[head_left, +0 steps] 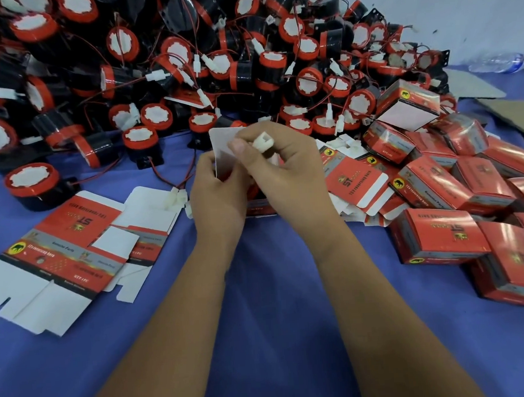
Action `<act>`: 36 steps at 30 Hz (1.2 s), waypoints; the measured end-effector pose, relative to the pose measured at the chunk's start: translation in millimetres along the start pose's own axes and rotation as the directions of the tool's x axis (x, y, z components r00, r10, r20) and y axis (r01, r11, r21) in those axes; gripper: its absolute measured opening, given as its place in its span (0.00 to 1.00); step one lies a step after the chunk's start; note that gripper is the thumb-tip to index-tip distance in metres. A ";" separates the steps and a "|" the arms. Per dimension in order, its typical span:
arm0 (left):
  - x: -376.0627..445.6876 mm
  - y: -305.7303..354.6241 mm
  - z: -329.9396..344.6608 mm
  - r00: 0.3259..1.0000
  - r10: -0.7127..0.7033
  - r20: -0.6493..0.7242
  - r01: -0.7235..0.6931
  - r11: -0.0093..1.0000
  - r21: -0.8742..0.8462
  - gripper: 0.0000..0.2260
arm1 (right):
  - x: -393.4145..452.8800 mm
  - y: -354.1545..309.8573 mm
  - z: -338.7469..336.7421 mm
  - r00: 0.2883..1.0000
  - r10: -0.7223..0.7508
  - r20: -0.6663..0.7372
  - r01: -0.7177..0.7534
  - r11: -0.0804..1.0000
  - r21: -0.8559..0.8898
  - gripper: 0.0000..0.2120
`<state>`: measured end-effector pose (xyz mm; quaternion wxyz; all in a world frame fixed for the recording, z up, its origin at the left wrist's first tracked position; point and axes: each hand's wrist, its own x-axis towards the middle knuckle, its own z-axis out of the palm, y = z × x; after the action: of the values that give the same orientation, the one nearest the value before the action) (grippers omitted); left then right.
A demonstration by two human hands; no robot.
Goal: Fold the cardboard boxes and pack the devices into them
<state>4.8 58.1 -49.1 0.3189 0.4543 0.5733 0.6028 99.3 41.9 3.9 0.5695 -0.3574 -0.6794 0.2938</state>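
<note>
1. Step in hand, as judged: a device was being packed into a half-folded carton at the centre of the frame. The white connector plug (263, 142) would best be tucked down beside the device body before the white top flap (223, 145) is closed, so that the wires are not trapped in the fold.
2. Left hand (215, 192): fingers were curled round the near side of the carton (259, 203), steadying it just above the bench (276, 290). A firm, unmoving hold was judged advisable while the flap is bent.
3. Right hand (286, 168): the plug was pinched between thumb and fingers over the carton mouth.
4. Carton in hand: red printed card with a white inside; it was mostly hidden by both hands, so its contents could not be told.
5. Devices (182, 49): a large heap of black round bodies with red rims, white faces and red-and-black leads was recorded across the upper frame.
6. Flat cartons (56, 253): unfolded blanks lay at lower left, red, grey and white, with notched tabs.
7. Packed boxes (458, 190): a loose pile of closed glossy red boxes lay at the right of the frame.
</note>
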 end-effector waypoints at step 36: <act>5.0 -1.8 -5.9 0.996 -0.017 0.091 0.024 0.997 -0.077 0.21 | -3.7 45.1 -5.5 0.983 0.090 -0.158 -0.138 0.933 -0.332 0.16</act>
<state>-2.7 60.5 -49.5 0.3681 0.4621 0.5391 0.6003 111.9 64.7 -33.5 0.5271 -0.5094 -0.6565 0.1782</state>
